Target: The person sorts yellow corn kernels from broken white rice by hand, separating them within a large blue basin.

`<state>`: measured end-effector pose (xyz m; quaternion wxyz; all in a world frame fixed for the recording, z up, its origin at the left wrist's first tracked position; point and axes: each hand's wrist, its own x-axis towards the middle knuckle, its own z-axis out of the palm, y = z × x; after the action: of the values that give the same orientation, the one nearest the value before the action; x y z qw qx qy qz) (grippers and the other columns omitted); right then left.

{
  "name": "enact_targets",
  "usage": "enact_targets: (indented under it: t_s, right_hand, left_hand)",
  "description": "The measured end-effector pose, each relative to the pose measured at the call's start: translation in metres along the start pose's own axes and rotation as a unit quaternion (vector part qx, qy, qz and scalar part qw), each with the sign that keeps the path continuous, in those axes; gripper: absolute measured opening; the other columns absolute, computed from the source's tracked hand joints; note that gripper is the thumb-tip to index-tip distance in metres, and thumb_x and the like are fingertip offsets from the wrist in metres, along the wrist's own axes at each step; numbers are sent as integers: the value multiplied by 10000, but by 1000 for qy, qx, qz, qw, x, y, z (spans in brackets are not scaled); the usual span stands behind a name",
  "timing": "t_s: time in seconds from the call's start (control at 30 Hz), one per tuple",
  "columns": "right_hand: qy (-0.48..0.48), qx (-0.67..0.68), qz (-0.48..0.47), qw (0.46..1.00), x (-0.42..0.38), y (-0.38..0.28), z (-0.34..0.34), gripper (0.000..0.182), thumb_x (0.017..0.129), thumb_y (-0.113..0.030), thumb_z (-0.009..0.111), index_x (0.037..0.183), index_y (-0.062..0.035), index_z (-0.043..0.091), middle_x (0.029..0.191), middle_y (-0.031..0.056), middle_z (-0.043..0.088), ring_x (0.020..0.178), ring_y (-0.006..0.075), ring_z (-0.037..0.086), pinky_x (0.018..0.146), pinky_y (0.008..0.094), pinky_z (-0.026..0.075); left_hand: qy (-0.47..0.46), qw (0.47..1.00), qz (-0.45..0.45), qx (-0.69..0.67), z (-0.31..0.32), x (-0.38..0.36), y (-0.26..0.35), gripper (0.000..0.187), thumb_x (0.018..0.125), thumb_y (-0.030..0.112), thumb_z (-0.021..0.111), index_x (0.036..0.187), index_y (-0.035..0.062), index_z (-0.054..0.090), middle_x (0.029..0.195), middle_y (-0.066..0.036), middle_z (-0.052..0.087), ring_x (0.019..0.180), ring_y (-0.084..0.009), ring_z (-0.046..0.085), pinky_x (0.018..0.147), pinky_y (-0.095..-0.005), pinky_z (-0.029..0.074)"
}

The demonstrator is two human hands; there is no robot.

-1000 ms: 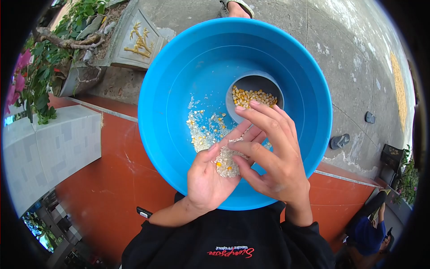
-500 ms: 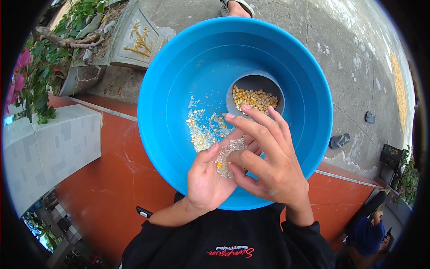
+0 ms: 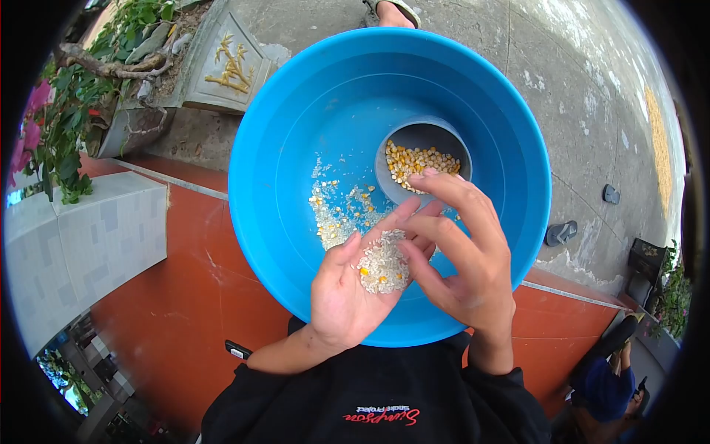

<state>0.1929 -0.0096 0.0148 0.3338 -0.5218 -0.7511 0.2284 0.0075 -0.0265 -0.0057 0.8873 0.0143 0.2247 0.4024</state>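
My left hand (image 3: 342, 303), palm up and slightly cupped, holds a small heap of white rice (image 3: 385, 260) with a few yellow corn kernels (image 3: 365, 272) in it. Just right of the heap is my right hand (image 3: 467, 255), its fingers bent and apart, with nothing visible between them. Below both hands is a large blue basin (image 3: 296, 140). Loose rice with scattered corn (image 3: 329, 226) lies on its left floor. A grey bowl (image 3: 460, 140) in the basin holds yellow corn (image 3: 421, 161); my right fingertips partly cover its near side.
The basin stands across red tiles (image 3: 200, 274) and grey concrete (image 3: 562, 111). A planter (image 3: 222, 70) is at upper left, a tiled block (image 3: 111, 222) at left. Sandals (image 3: 560, 232) lie on the right. Another person (image 3: 606, 381) is at lower right; a foot (image 3: 394, 15) shows beyond the basin.
My right hand has drawn back a little to the right from the left palm, and its fingers have bent more. More of the rice heap and its corn kernels now shows.
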Motion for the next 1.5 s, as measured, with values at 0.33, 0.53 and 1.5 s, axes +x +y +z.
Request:
enact_targets:
  t_s: [0.33,0.53,1.5]
  right_hand:
    - [-125,-49,-72,988,-4,-16,7,217,793,-160,892,1007,-178,861,1540,79,702,1527,368,581,1285,671,376]
    - [-106,-14,-66,992,-5,-15,8,227,753,-147,928,958,-154,830,1524,93,713,1508,378,596,1282,675,371]
    - [-137,-52,-24,989,0,-18,0,215,732,-162,918,886,-165,768,1665,66,612,1614,432,463,1284,786,259]
  left_hand:
    - [33,999,-30,16,-5,-1,2,806,1201,504,215,1805,-20,116,1883,-207,183,1720,-362,273,1385,-498,280]
    - [42,998,-36,17,-4,-3,2,814,1199,511,228,1797,-33,131,1873,-204,215,1714,-358,287,1382,-495,292]
    - [25,999,0,-32,-2,1,4,826,1179,519,292,1794,-22,182,1829,-233,306,1706,-361,304,1404,-487,226]
